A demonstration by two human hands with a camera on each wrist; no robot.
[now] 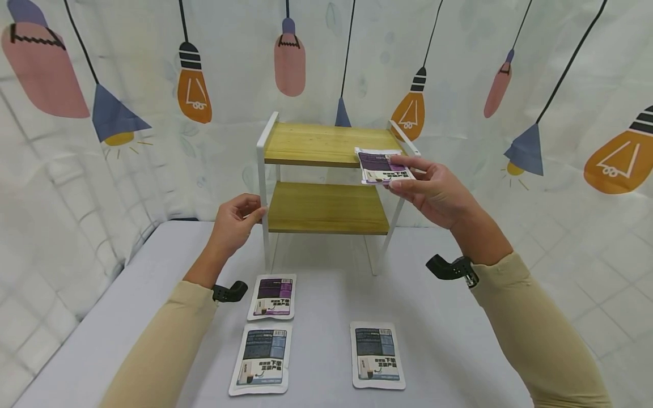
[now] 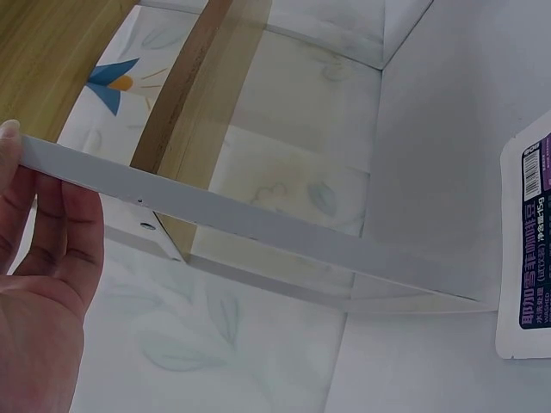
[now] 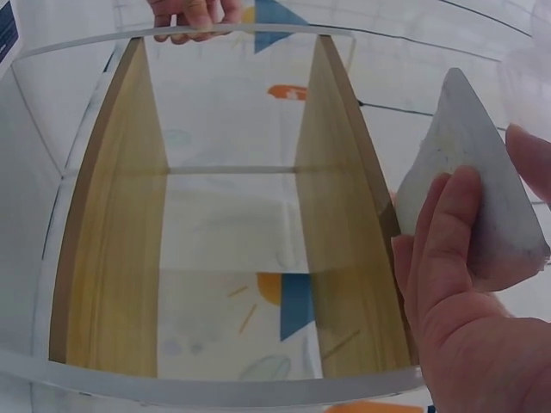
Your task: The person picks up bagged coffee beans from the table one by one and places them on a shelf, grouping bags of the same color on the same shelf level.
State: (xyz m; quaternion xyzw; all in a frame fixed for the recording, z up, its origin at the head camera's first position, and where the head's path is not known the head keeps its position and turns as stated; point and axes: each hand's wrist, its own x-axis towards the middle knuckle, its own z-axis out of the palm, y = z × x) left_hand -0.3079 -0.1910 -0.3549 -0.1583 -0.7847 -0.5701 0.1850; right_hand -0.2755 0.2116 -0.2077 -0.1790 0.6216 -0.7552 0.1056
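I've got a tan sleeve [image 1: 158, 345] at far left, cloth smooth, black wrist camera [image 1: 230, 291] by the cuff. Left hand [image 1: 236, 224]: fingers curled nearly closed, thumb and fingertips pinching the left upright of the two-tier rack [image 1: 326, 209], beside the lower board.

Near left on the pale, smooth tablecloth [image 1: 316, 340] I see two flat, round-cornered pouches: the Yirgacheffe coffee-bean pouch [image 1: 272, 296], purple label, white border, and just nearer, a blue-labelled pouch [image 1: 261, 358], slightly tilted.

Rack stands mid-scene, far side: white flat-bar frame, two rectangular wood-grain boards, yellowish, darker front edges. Behind it, creased white fabric backdrop [image 1: 229, 85] printed with bulbs and lamps.

Near right of centre, a second blue-labelled pouch [image 1: 377, 356] lies flat.

Right hand [image 1: 436, 190]: fingers nearly straight, gap only pouch-thick, pinching the purple-labelled pouch [image 1: 376, 163] by its right edge, at the upper board's right near corner. Pouch is tilted, plain whitish back; I can't tell if it touches wood.
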